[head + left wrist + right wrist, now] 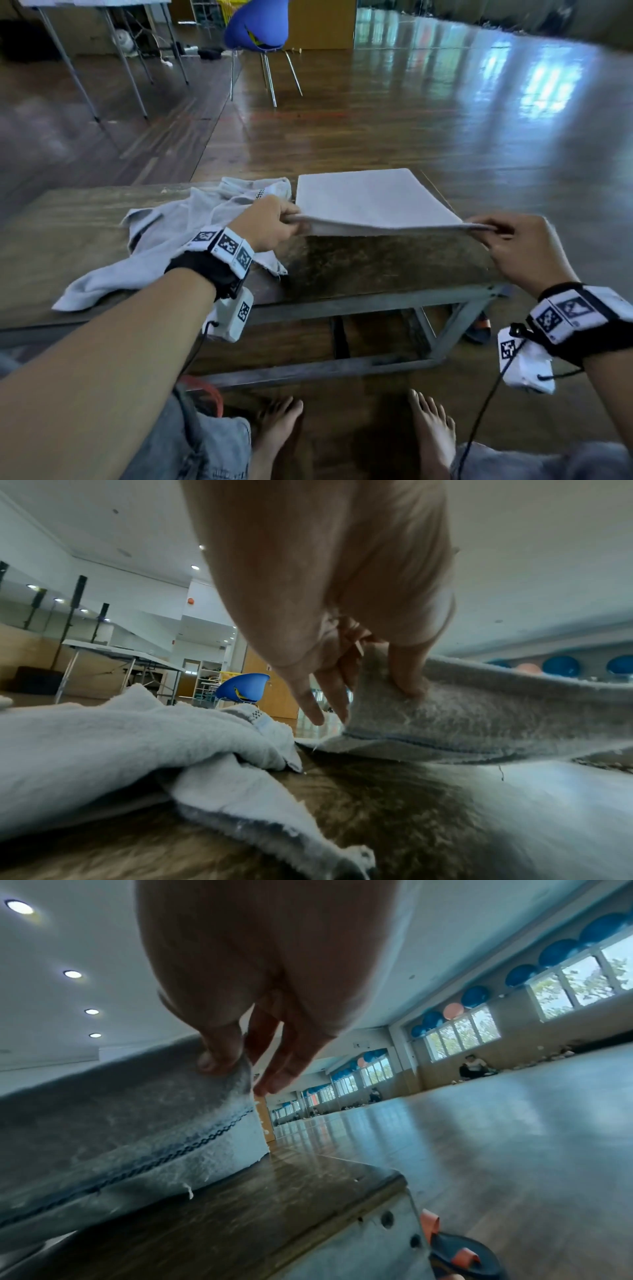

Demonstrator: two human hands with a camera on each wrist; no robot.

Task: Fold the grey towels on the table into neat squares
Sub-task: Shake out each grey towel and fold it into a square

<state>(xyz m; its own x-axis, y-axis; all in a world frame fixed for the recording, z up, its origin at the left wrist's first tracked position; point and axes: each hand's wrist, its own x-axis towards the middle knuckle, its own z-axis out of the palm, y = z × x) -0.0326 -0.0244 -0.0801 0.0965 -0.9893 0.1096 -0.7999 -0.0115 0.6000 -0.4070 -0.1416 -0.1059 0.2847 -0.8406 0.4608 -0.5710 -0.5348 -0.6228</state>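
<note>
Here left hand (274, 222) and right hand (520, 246) each pinch near corner of towel (370, 202), lifted off table (376, 263) right end; crumpled towel (178, 240) left

Left hand (329, 593) pinches a grey towel's (479, 723) corner — crumpled towel (137, 750) beside it.

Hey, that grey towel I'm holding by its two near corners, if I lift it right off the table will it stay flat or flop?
Probably flop: the towel already sags between the left hand and the right hand. It looks light, since fingertip pinches hold the edge up. Its fuzzy pile should grip rather than slip on the table.
</note>
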